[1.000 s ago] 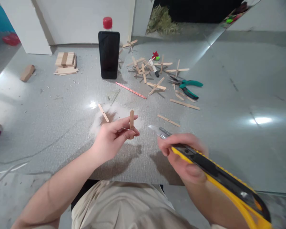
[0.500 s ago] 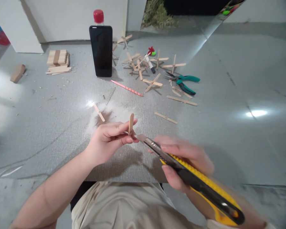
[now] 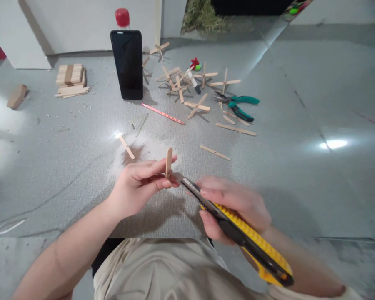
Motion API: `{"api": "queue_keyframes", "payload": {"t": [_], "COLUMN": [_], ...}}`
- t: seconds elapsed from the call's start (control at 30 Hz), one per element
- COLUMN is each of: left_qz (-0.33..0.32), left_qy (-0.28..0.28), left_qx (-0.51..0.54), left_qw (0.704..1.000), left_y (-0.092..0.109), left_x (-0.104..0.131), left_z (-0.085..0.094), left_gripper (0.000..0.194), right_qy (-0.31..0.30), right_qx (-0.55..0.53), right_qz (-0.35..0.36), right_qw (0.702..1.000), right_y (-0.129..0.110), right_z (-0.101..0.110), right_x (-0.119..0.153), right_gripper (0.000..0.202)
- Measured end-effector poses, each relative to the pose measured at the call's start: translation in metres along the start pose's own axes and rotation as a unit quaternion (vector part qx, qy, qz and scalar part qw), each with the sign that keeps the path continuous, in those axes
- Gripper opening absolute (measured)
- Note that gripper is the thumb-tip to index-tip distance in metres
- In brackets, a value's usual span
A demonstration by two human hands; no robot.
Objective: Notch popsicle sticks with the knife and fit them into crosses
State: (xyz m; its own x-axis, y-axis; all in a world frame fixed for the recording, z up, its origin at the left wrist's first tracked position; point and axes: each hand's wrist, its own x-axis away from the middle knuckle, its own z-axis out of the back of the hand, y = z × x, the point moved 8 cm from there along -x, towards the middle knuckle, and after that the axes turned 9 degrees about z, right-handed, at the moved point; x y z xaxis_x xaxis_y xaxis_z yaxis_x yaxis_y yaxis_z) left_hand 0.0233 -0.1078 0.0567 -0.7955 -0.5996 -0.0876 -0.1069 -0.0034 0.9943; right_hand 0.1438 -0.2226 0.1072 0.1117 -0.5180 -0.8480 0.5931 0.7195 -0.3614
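Note:
Between the fingers of my left hand [image 3: 140,183] a wooden popsicle stick [image 3: 169,161] is pinched, standing upright. My right hand [image 3: 234,204] is closed around a yellow and black utility knife [image 3: 237,225]. Its blade reaches up and left to the base of the stick, at my left fingertips; whether it touches the wood I cannot tell. Just beyond my left hand a short stick [image 3: 126,147] lies on the table by a patch of pale dust. Farther right another notched stick [image 3: 215,152] lies flat.
A phone [image 3: 128,64] leans on a red-capped bottle [image 3: 122,17]. Several crossed-stick pieces [image 3: 197,106], a marker [image 3: 193,81], green-handled pliers [image 3: 243,100] and a pink strip [image 3: 163,113] lie at the back. Bundled sticks [image 3: 69,75] and a wooden block [image 3: 17,96] are at left.
The knife and my right hand have moved slightly left, the blade closer to the stick's base. My left hand keeps its pinch. The whole view has shifted a little.

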Motion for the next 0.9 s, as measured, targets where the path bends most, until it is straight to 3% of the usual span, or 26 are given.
{"api": "queue_keyframes", "payload": {"t": [0.23, 0.5, 0.73, 0.9], "left_qz": [0.01, -0.038, -0.061, -0.057], "left_qy": [-0.002, 0.025, 0.017, 0.033], "left_qx": [0.018, -0.045, -0.042, -0.038], "left_qw": [1.0, 0.998, 0.997, 0.997], "left_y": [-0.002, 0.008, 0.01, 0.009], "left_x": [0.0, -0.003, -0.003, -0.002], "left_z": [-0.001, 0.001, -0.002, 0.004], "left_gripper": [0.05, 0.048, 0.045, 0.042], "right_qy": [-0.027, -0.017, 0.019, 0.054], "right_qx": [0.001, -0.002, -0.066, -0.13], "right_qz": [0.006, -0.007, -0.129, -0.22], "right_qw": [1.0, 1.0, 0.989, 0.965], "right_y": [-0.001, -0.001, 0.009, 0.017], "right_z": [-0.003, -0.004, 0.0, 0.007], "right_x": [-0.007, -0.006, 0.007, 0.017], "right_gripper": [0.049, 0.052, 0.051, 0.04]}}
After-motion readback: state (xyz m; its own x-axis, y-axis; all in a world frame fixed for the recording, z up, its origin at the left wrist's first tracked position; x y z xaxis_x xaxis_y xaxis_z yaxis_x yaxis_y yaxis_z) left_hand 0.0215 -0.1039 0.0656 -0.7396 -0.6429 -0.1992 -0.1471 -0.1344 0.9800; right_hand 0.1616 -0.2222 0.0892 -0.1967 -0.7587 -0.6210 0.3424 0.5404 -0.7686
